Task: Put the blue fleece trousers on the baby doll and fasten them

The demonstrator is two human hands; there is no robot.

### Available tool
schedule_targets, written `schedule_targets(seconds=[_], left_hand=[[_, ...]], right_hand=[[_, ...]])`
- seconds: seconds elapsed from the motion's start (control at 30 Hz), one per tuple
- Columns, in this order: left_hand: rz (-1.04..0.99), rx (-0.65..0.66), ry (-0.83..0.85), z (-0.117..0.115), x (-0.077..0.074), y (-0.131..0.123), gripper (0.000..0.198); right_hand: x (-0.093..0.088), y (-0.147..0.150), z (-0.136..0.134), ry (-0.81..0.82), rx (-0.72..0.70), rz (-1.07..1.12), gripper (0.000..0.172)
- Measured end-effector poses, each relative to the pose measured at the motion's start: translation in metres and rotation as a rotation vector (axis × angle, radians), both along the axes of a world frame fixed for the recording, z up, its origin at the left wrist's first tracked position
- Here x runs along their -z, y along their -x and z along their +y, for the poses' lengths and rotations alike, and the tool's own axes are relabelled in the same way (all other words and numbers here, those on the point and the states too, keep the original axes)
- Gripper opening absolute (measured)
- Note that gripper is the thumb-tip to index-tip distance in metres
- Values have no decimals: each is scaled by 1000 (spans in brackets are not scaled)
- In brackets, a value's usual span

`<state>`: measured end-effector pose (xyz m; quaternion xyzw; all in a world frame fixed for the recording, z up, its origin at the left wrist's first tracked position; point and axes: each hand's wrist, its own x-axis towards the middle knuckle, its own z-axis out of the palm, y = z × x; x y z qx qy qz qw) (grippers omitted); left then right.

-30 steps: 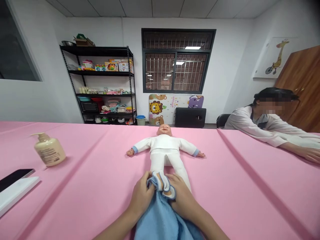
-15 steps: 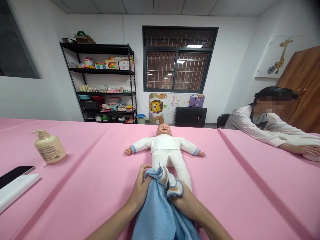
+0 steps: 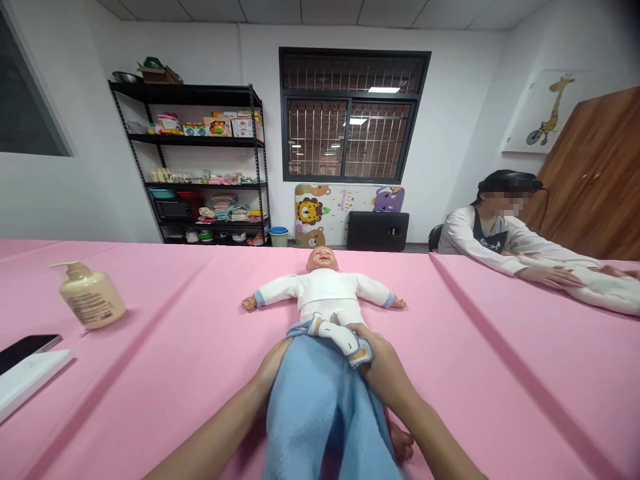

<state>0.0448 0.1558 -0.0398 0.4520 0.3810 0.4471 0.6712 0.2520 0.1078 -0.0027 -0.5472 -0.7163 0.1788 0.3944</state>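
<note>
A baby doll [image 3: 325,288] in white clothes lies on its back on the pink table cover [image 3: 190,320], arms spread, head away from me. A light blue towel [image 3: 315,400] with a white and orange trimmed edge covers its legs up to the hips. My left hand [image 3: 269,370] grips the towel's left edge, partly hidden under the cloth. My right hand [image 3: 383,367] is closed on the towel's top right edge beside the doll's hip. One bare doll foot [image 3: 401,445] shows below my right forearm.
A cream pump bottle [image 3: 90,299] stands at the left. A dark phone [image 3: 25,350] and a white box [image 3: 27,383] lie at the left edge. At the right another person [image 3: 500,230] leans on the table, hands on another doll. Shelves stand behind.
Both my hands have drawn the blue towel up along the doll, from its lower legs to its hips. The person at the right has leaned further in.
</note>
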Motion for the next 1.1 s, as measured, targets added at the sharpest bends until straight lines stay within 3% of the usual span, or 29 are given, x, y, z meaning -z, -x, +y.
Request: schedule_targets(seconds=[0.13, 0.3, 0.43, 0.57, 0.8, 0.9, 1.1], left_hand=[[55, 56, -32, 1, 1, -1, 42], [184, 98, -69, 0, -2, 0, 64], [201, 87, -185, -6, -9, 0, 57], [252, 128, -280, -18, -16, -4, 53], [425, -117, -568, -26, -24, -4, 30], [453, -193, -596, -18, -22, 0, 25], [470, -180, -525, 2, -12, 5, 33]], right_hand=[[5, -3, 7, 30, 22, 170, 32], [1, 19, -4, 45, -207, 258, 29], [-3, 31, -16, 226, -367, 290, 25], [-4, 29, -16, 419, -402, 442, 35], [-2, 29, -11, 334, -427, 445, 19], [-2, 30, -15, 359, -431, 417, 25], [-4, 31, -21, 422, -486, 426, 49]])
